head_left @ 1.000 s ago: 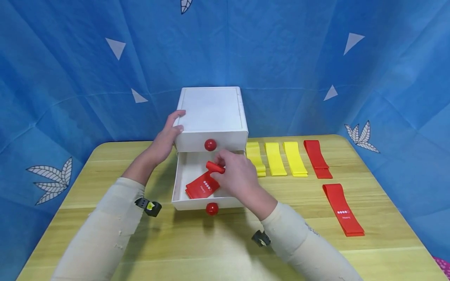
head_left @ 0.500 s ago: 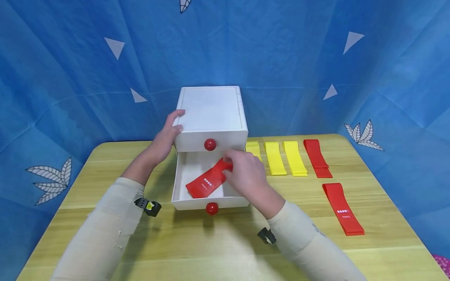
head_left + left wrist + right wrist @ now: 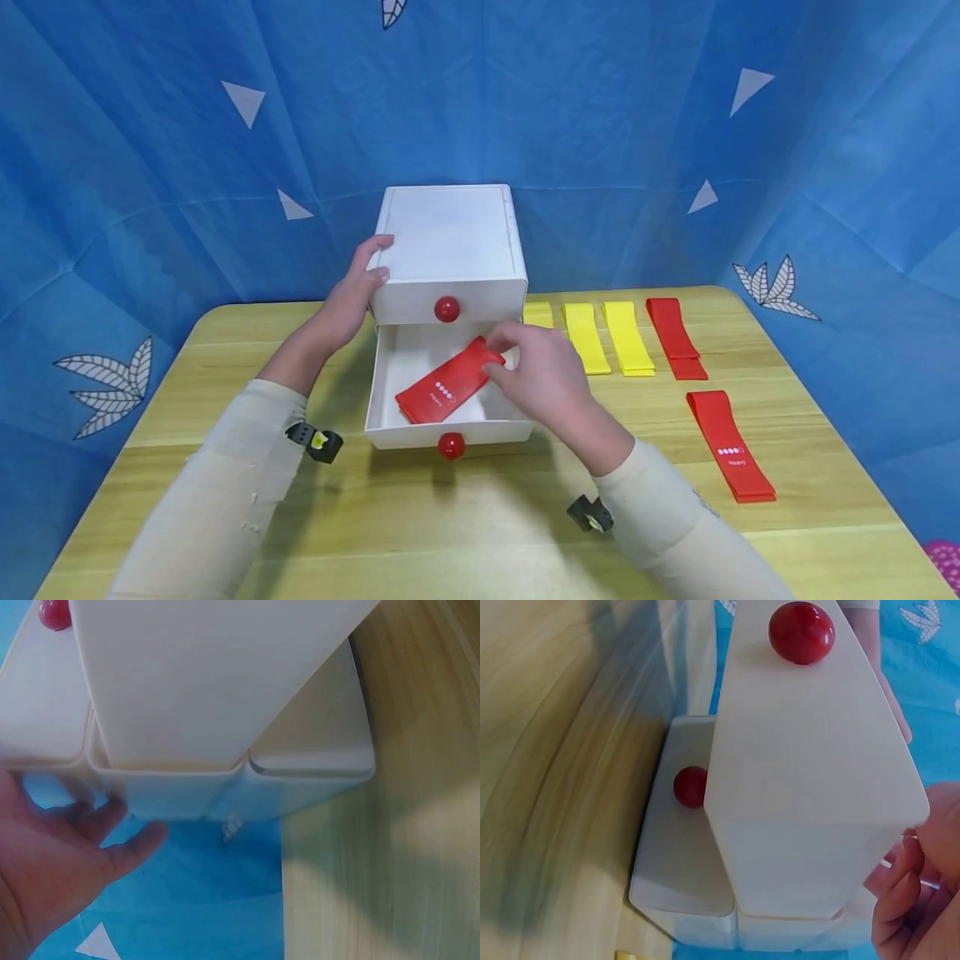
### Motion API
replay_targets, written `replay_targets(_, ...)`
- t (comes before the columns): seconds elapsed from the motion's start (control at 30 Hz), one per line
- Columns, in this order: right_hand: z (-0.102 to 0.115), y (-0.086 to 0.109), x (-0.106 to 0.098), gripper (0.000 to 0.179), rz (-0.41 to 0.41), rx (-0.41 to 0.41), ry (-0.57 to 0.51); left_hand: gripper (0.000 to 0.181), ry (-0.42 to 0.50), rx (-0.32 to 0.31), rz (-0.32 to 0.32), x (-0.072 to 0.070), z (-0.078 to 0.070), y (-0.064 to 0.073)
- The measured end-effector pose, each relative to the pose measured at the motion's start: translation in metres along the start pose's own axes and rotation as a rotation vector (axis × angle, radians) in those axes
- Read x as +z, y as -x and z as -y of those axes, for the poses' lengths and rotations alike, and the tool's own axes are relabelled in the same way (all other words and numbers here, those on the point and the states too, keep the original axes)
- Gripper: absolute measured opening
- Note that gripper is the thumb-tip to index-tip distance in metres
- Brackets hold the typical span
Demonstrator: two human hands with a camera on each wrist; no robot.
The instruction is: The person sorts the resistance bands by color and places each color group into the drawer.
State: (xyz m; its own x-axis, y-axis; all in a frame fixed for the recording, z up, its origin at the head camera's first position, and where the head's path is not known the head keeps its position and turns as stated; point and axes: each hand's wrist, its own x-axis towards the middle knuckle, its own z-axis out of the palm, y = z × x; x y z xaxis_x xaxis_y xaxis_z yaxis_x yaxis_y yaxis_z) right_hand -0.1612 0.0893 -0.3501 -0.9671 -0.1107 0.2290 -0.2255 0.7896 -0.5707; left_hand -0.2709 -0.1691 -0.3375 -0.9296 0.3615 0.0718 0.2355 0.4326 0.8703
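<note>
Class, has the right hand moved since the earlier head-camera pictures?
Yes. Judged against the lower red knob in the head view, the right hand has shifted toward the person's right.

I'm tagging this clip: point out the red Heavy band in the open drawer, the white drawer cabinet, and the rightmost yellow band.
Red Heavy band (image 3: pixel 453 379), head view: middle of its printed face.
White drawer cabinet (image 3: pixel 451 232), head view: its top.
Rightmost yellow band (image 3: pixel 628 337), head view: middle of its length.

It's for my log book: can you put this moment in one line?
left hand: touching white drawer cabinet | right hand: holding red Heavy resistance band | middle drawer: open, band inside | table: three yellow bands, two red bands
</note>
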Motion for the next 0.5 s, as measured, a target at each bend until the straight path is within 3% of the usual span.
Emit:
replay_targets(0.33,-0.016,0.005,-0.007,0.025,-0.008,-0.039,-0.103,0.055,0.008,0.001,-0.002,0.000,0.001,0.000)
replay_targets(0.5,-0.021,0.008,-0.011,0.028,-0.004,-0.014,-0.130,0.055,0.010,0.008,-0.005,0.001,0.002,-0.001)
